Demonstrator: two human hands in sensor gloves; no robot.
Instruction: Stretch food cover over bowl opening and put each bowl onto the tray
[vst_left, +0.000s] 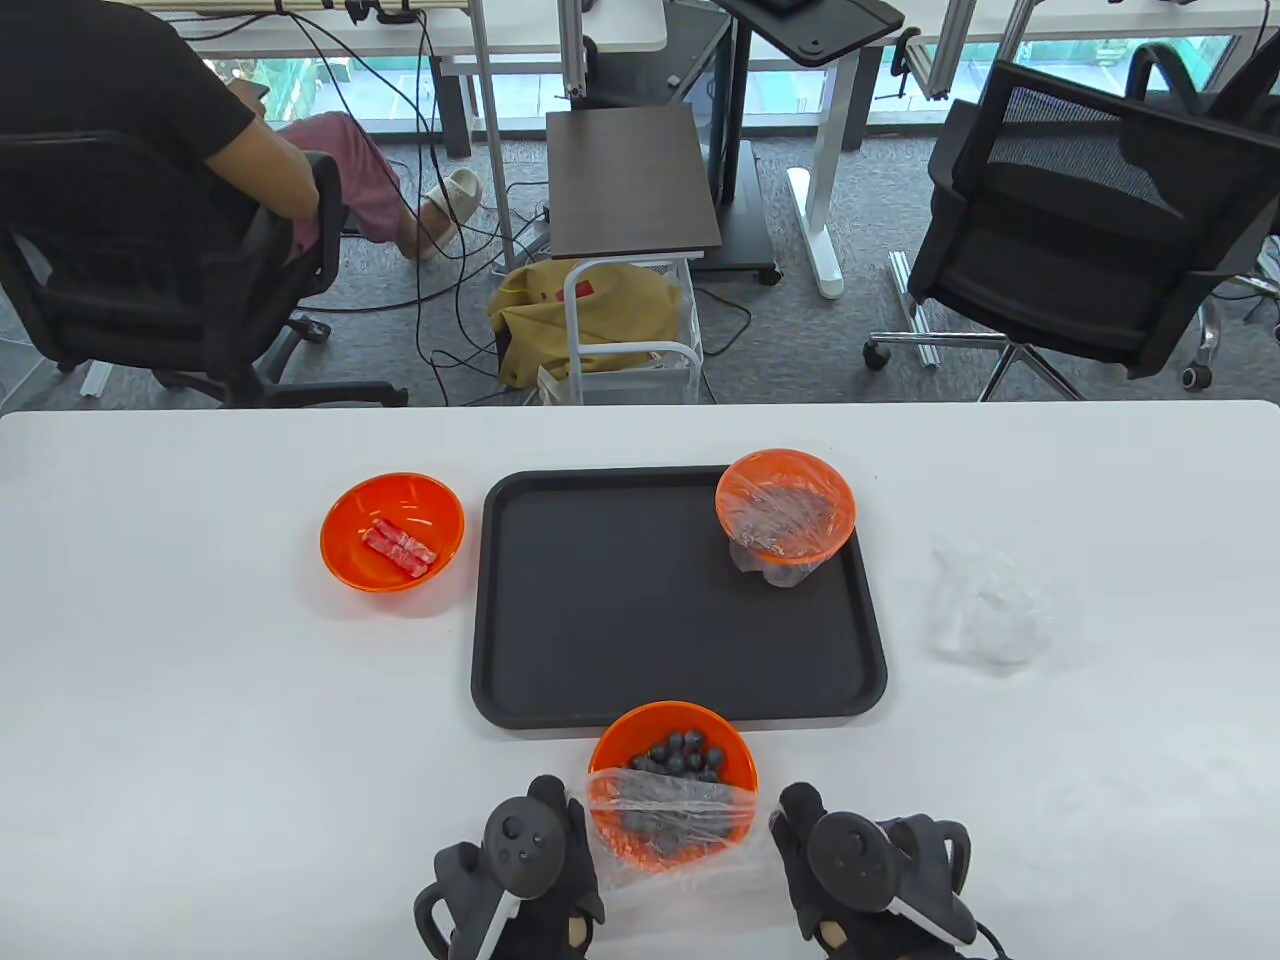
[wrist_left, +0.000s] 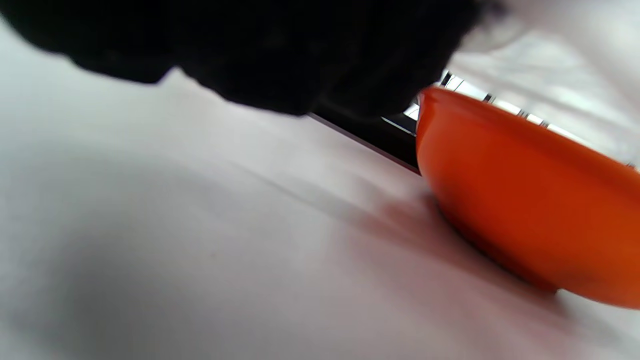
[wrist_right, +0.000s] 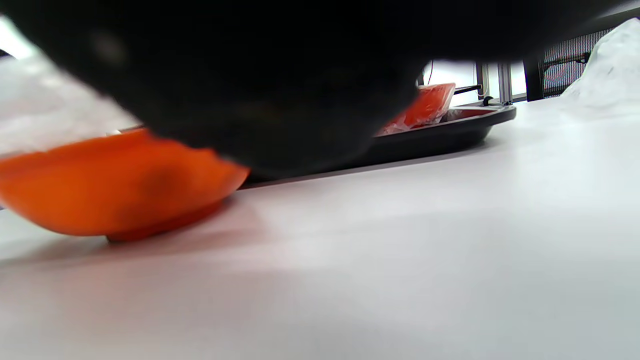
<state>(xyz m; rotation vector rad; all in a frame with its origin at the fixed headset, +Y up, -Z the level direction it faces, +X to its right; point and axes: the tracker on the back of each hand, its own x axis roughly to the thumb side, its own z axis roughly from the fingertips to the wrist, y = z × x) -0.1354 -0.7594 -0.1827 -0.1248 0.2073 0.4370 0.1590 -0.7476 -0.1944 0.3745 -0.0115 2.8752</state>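
Observation:
An orange bowl of dark balls (vst_left: 672, 785) stands on the white table just in front of the black tray (vst_left: 620, 610). A clear food cover (vst_left: 660, 815) lies stretched over the bowl's near half, and its slack bunches below the near rim. My left hand (vst_left: 572, 808) holds the cover at the bowl's left side, and my right hand (vst_left: 783, 815) holds it at the right side. In the wrist views the black gloves (wrist_left: 300, 60) (wrist_right: 280, 75) hang over the bowl's wall (wrist_left: 525, 200) (wrist_right: 115, 185); the fingertips are hidden. A covered orange bowl (vst_left: 785, 505) sits on the tray's far right corner.
Left of the tray stands an uncovered orange bowl (vst_left: 392, 530) with red pieces in it. A heap of clear covers (vst_left: 990, 610) lies to the right of the tray. Beyond the table's far edge are office chairs, a seated person and a cart.

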